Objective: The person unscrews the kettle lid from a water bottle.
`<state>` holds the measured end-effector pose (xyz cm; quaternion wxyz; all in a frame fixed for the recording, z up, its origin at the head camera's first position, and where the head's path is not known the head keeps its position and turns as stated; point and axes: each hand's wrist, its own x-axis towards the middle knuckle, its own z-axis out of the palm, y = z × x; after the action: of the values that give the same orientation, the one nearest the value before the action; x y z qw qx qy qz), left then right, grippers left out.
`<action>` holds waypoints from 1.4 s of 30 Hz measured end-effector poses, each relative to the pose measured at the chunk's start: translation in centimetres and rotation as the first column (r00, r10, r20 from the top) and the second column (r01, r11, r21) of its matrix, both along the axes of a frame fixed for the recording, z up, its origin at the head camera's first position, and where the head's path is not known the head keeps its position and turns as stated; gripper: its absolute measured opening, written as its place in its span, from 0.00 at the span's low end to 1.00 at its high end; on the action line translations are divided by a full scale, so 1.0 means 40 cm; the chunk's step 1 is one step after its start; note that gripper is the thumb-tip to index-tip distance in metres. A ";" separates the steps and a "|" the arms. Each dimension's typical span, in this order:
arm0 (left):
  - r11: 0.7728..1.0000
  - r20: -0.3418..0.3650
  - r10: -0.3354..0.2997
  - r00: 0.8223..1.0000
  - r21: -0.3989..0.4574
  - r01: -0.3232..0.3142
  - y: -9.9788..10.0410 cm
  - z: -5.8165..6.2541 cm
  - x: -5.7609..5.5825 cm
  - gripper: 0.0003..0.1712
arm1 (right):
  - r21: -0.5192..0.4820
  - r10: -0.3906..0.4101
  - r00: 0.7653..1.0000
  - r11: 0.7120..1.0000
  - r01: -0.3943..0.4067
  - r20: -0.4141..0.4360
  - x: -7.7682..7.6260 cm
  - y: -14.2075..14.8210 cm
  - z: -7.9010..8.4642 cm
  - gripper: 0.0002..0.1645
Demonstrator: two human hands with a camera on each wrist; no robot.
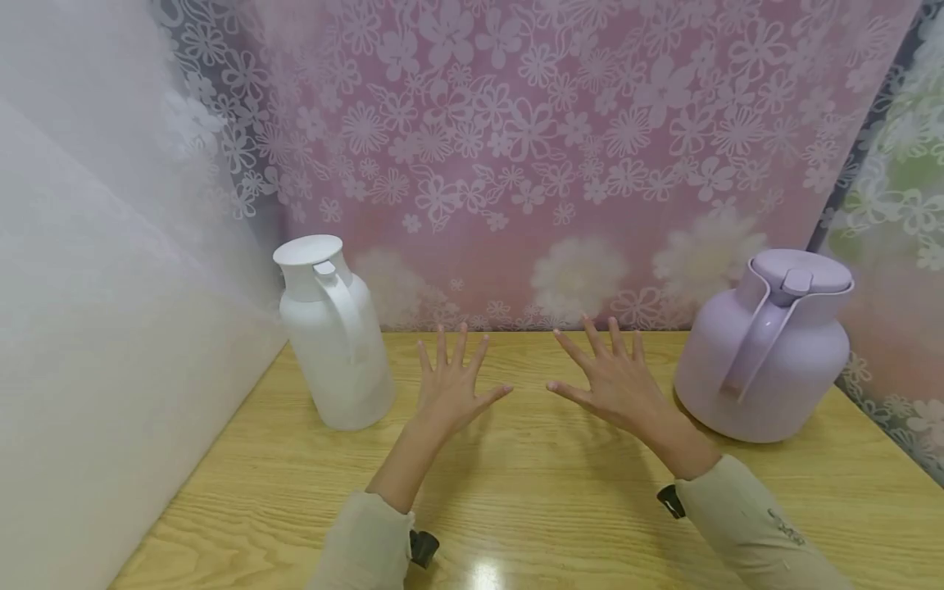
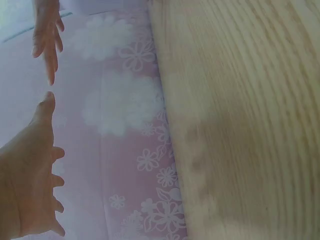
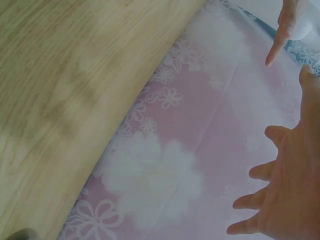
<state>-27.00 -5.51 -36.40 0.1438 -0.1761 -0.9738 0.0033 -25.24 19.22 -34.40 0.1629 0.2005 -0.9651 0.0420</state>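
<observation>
Both hands hover over the wooden table (image 1: pixel 509 475) with fingers spread and nothing held. My left hand (image 1: pixel 451 389) is nearest to a white jug (image 1: pixel 335 344) with a handle and lid, which stands upright at the left. To the right, a lilac jug (image 1: pixel 792 360), wider and also upright, stands beside my right hand (image 1: pixel 615 385). A gap separates the two thumbs in the head view. In the left wrist view, the left hand (image 2: pixel 30 170) shows spread fingers below the other hand. The right hand (image 3: pixel 295 170) shows the same spread in the right wrist view.
A pink curtain with white flowers (image 1: pixel 516 164) hangs right behind the table's far edge. A pale white wall or sheet (image 1: pixel 111 270) borders the left side. Dark wrist devices (image 1: pixel 424 549) show at the sleeve cuffs.
</observation>
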 end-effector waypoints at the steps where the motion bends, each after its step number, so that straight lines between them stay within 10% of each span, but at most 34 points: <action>1: 1.000 -0.007 0.001 1.000 -0.004 -0.001 -0.002 0.002 -0.001 0.49 | 0.001 0.002 1.000 1.000 -0.002 -0.003 -0.001 -0.002 0.002 0.47; 13: 0.996 -0.073 0.027 0.997 -0.086 -0.033 -0.034 0.051 -0.006 0.50 | 0.046 0.022 0.999 0.999 -0.020 -0.050 -0.007 -0.032 0.041 0.48; 24: 0.994 -0.158 -0.047 0.986 0.092 0.062 -0.085 0.110 0.018 0.49 | 0.046 0.062 0.996 0.997 -0.059 -0.070 -0.012 -0.074 0.091 0.48; 32: 0.999 -0.241 0.032 0.970 0.019 -0.028 -0.130 0.155 0.052 0.49 | 0.023 0.106 0.994 0.994 -0.105 -0.035 -0.019 -0.122 0.123 0.49; 42: 0.970 -0.466 0.029 0.884 0.226 0.088 -0.243 0.133 0.068 0.49 | -0.073 0.198 0.980 0.977 -0.200 -0.032 -0.037 -0.203 0.138 0.48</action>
<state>-24.28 -15.22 -31.09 0.3939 -0.1663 -0.9009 -0.0749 -26.72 11.11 -28.87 0.1770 0.2903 -0.9359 0.0922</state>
